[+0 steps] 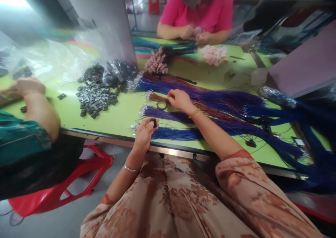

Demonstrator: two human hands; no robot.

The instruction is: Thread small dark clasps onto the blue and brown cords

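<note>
Between the thumb and fingers of my left hand [144,133] is a small black connector [153,122], held near the table's front edge. My right hand [179,99] rests over a bundle of brown wires [157,98], its fingers bent together; whatever they pinch is too small to make out. Just left of its fingertips lies a roll of tape [161,105]. Blue wires [175,133] and purple wires [168,114] with silvery ends lie beside my hands. Farther left is a pile of black connectors [96,99].
A co-worker's arm [39,104] is at the left, above a red stool [76,182]. Across the green table [118,120] sits a person in pink [196,17]. Pink parts [157,62], plastic bags [119,71] and a pillar [105,20] stand behind the wires.
</note>
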